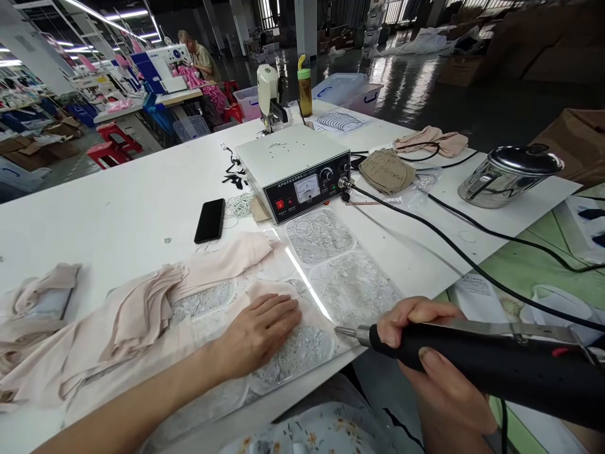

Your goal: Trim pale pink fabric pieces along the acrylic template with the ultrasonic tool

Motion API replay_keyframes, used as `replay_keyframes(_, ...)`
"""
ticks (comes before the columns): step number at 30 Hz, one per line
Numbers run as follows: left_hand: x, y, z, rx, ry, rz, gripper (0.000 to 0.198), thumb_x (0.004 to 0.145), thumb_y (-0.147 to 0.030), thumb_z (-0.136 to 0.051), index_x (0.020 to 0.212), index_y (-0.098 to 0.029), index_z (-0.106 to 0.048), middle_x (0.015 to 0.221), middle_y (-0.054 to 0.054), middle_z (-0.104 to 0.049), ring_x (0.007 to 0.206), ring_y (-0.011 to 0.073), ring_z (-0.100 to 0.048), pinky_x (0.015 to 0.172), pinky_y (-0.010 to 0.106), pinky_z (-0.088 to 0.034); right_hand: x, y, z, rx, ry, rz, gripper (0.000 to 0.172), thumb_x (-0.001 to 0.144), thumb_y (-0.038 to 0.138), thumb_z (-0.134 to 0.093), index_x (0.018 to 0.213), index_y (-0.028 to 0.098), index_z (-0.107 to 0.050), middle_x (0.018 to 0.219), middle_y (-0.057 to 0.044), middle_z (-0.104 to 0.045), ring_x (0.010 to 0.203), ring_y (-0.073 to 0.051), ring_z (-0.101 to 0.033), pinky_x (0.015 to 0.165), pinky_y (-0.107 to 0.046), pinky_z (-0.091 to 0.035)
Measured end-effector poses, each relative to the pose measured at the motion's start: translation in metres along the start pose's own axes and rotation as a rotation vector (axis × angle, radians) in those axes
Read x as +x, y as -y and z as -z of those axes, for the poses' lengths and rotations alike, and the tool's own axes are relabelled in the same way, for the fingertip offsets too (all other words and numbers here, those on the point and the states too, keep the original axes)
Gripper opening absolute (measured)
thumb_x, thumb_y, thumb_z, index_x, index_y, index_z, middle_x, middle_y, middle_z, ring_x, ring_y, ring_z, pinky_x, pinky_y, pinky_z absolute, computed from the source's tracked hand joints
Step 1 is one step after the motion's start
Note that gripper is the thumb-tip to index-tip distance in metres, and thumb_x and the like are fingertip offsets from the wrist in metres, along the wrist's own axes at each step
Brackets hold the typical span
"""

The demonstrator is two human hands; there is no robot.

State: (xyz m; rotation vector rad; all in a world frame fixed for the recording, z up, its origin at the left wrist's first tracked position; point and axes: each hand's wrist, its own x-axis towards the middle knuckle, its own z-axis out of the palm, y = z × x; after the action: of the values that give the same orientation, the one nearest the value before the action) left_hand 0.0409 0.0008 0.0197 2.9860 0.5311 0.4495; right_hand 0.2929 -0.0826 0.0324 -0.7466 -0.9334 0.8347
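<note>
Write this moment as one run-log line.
left hand: resting on pink fabric | right hand: gripping black handheld tool | metal tip: near fabric, contact unclear | nearby: control box, black phone

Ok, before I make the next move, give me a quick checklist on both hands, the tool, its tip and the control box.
1. Left hand flat on the pale pink cloth: ok.
2. Right hand gripping the black handheld tool: ok, wrapped around its body.
3. Metal tip apart from the left hand: ok, there is a gap between them.
4. Tip touching the cloth: cannot tell from this view.
5. Cable attached at the front of the control box: ok.
6. Control box powered: cannot tell; its indicators are too small to read.
</note>
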Motion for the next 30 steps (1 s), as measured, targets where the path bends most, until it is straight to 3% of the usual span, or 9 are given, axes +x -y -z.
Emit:
replay_keyframes(5, -0.005, 0.006, -0.004, 0.035, 0.066, -0.022, 0.031, 0.1, -0.015, -0.041, 0.128, -0.012, -0.054, 0.131, 0.014, -0.058, 0.126, 0.0262, -0.053, 0.103, 0.046, -0.048, 0.0, 0.0, 0.0, -0.016, 0.053, -0.025, 0.013, 0.082, 0.028, -0.061, 0.093, 0.022, -0.058, 0.078, -0.002, -0.056, 0.059, -0.014, -0.057, 0.053, -0.033, -0.051)
replay_keyframes(10, -0.011, 0.017, 0.003, -0.008, 0.133, -0.047, 0.031, 0.1, -0.014, -0.04, 0.127, -0.014, -0.056, 0.133, 0.012, -0.058, 0.131, 0.0248, -0.048, 0.109, 0.047, -0.041, -0.012, 0.003, -0.002, -0.032, 0.073, -0.11, 0.012, 0.083, 0.031, -0.059, 0.093, 0.025, -0.057, 0.076, -0.002, -0.055, 0.061, -0.015, -0.057, 0.054, -0.033, -0.051)
replay_keyframes(19, -0.013, -0.02, -0.008, -0.002, -0.022, 0.075, 0.027, 0.099, -0.02, -0.048, 0.123, -0.013, -0.058, 0.131, 0.014, -0.058, 0.132, 0.0264, -0.046, 0.108, 0.046, -0.043, -0.016, 0.002, 0.004, -0.041, 0.116, -0.114, 0.012, 0.085, 0.028, -0.055, 0.097, 0.025, -0.054, 0.079, -0.003, -0.055, 0.064, -0.016, -0.057, 0.058, -0.035, -0.053)
replay_keyframes(24, -0.017, -0.027, -0.02, 0.041, -0.009, 0.067, 0.03, 0.098, -0.025, -0.049, 0.126, -0.015, -0.056, 0.131, 0.014, -0.058, 0.131, 0.0273, -0.048, 0.108, 0.047, -0.043, -0.017, 0.003, -0.001, -0.051, 0.152, -0.095, 0.011, 0.084, 0.026, -0.055, 0.095, 0.025, -0.055, 0.074, -0.002, -0.057, 0.061, -0.016, -0.058, 0.054, -0.033, -0.052)
replay_keyframes(30, -0.01, -0.03, -0.009, 0.068, 0.054, 0.05, 0.029, 0.099, -0.022, -0.047, 0.125, -0.014, -0.056, 0.123, 0.015, -0.061, 0.126, 0.0274, -0.052, 0.104, 0.043, -0.049, -0.013, 0.005, -0.007, -0.042, 0.157, -0.065, 0.012, 0.082, 0.026, -0.056, 0.094, 0.025, -0.055, 0.069, -0.001, -0.058, 0.057, -0.015, -0.057, 0.05, -0.029, -0.049)
